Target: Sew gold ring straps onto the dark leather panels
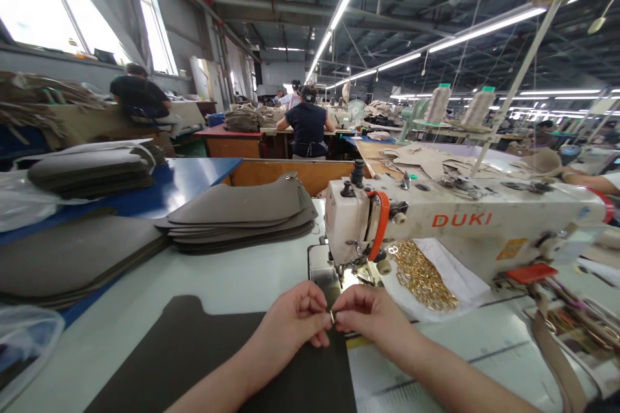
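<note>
My left hand (300, 317) is closed in a pinch just in front of the sewing machine's needle area. Facing it, my right hand (368, 317) also pinches with thumb and forefinger. A small gold-coloured metal ring (332, 317) sits between the fingertips of both hands; its exact shape is mostly hidden. Beneath my hands a dark grey-brown panel (194, 361) lies flat on the pale machine table (121, 290). The sewing machine (411, 206), marked DUKI, stands just beyond, its presser foot and needle close to my fingers.
A pile of gold metal rings (421, 274) lies on white plastic under the machine arm. Stacked dark panels (237, 213) rest behind the left side, more panels (72, 251) farther left. A clear plastic tub (29, 348) stands at the left edge. Other people (306, 119) sit farther back.
</note>
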The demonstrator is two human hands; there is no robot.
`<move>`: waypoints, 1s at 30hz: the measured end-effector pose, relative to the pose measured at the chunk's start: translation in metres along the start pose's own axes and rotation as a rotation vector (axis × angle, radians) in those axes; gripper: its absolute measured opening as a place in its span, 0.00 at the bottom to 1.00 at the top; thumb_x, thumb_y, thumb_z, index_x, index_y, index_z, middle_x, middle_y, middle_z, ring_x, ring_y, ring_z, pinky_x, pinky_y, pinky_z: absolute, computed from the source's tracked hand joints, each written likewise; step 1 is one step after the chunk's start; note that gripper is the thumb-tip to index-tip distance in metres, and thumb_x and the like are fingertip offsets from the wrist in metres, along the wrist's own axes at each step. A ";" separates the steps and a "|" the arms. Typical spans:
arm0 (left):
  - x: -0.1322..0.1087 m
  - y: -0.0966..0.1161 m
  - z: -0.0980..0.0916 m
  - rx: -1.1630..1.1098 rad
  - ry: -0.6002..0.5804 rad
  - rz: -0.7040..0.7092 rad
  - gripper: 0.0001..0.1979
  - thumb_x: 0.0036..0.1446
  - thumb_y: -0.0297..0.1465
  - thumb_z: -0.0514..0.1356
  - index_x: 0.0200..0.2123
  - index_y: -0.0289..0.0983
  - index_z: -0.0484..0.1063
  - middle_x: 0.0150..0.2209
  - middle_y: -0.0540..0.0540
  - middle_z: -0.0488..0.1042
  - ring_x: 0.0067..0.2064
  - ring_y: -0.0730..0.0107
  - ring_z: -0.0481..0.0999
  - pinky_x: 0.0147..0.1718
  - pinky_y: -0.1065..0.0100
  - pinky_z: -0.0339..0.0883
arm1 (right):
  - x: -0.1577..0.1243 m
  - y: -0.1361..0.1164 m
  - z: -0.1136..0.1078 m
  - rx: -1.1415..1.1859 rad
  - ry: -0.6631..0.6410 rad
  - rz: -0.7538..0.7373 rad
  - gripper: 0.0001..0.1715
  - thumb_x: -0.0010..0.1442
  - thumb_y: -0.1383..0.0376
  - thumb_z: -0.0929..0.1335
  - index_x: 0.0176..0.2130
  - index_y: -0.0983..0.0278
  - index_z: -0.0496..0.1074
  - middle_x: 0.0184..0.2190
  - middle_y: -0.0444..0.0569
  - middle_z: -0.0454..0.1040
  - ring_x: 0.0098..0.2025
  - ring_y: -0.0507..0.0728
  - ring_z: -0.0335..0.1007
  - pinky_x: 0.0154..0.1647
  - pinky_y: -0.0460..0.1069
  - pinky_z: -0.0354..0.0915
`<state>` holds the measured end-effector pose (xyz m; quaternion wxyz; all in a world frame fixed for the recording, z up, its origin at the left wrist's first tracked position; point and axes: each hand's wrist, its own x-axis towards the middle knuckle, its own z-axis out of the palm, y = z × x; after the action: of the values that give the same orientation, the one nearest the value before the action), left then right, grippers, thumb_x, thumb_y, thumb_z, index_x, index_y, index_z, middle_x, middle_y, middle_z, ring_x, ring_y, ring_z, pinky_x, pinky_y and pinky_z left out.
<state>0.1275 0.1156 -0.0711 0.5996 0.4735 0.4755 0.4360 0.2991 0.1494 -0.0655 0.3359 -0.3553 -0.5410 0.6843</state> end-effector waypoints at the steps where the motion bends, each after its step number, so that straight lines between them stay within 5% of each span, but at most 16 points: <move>1: -0.001 0.002 0.000 -0.011 0.004 -0.019 0.16 0.41 0.37 0.67 0.29 0.36 0.64 0.21 0.53 0.74 0.20 0.74 0.74 0.21 0.74 0.64 | 0.003 0.002 0.001 0.018 0.005 -0.004 0.12 0.38 0.63 0.77 0.25 0.65 0.74 0.20 0.41 0.74 0.22 0.48 0.67 0.27 0.44 0.63; 5: -0.003 0.009 -0.001 -0.143 0.050 -0.109 0.20 0.43 0.44 0.66 0.30 0.35 0.66 0.23 0.51 0.75 0.22 0.74 0.75 0.23 0.73 0.65 | 0.011 0.013 0.003 0.141 0.047 -0.008 0.19 0.36 0.58 0.78 0.25 0.66 0.73 0.19 0.43 0.74 0.20 0.48 0.67 0.25 0.44 0.63; 15: 0.004 0.003 -0.002 -0.020 -0.091 -0.097 0.14 0.41 0.36 0.67 0.26 0.35 0.67 0.22 0.50 0.74 0.24 0.75 0.71 0.26 0.72 0.62 | 0.008 0.020 0.002 0.098 -0.001 -0.051 0.21 0.39 0.55 0.77 0.24 0.65 0.70 0.19 0.41 0.71 0.22 0.50 0.67 0.27 0.46 0.63; 20: -0.004 0.012 0.003 0.049 -0.080 -0.073 0.07 0.41 0.30 0.61 0.25 0.36 0.65 0.20 0.53 0.71 0.25 0.75 0.68 0.27 0.72 0.59 | -0.002 0.014 0.005 0.026 -0.099 -0.119 0.15 0.47 0.58 0.74 0.30 0.64 0.69 0.24 0.43 0.73 0.27 0.52 0.70 0.32 0.48 0.64; 25: -0.006 0.009 0.005 0.161 0.012 0.049 0.03 0.41 0.27 0.58 0.23 0.36 0.64 0.21 0.56 0.63 0.24 0.77 0.60 0.24 0.73 0.52 | -0.012 0.008 0.010 -0.323 0.045 -0.251 0.14 0.45 0.67 0.74 0.33 0.63 0.70 0.30 0.44 0.71 0.34 0.54 0.67 0.37 0.48 0.63; 30: -0.006 0.009 0.006 0.116 0.038 0.069 0.04 0.39 0.27 0.60 0.22 0.36 0.65 0.24 0.54 0.66 0.27 0.75 0.64 0.28 0.71 0.58 | -0.012 0.007 0.006 -0.336 0.048 -0.333 0.02 0.53 0.68 0.68 0.28 0.63 0.70 0.26 0.43 0.70 0.30 0.51 0.65 0.32 0.46 0.61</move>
<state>0.1321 0.1099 -0.0602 0.5466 0.5153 0.4948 0.4368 0.3001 0.1347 -0.0699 0.3927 -0.3282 -0.6904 0.5112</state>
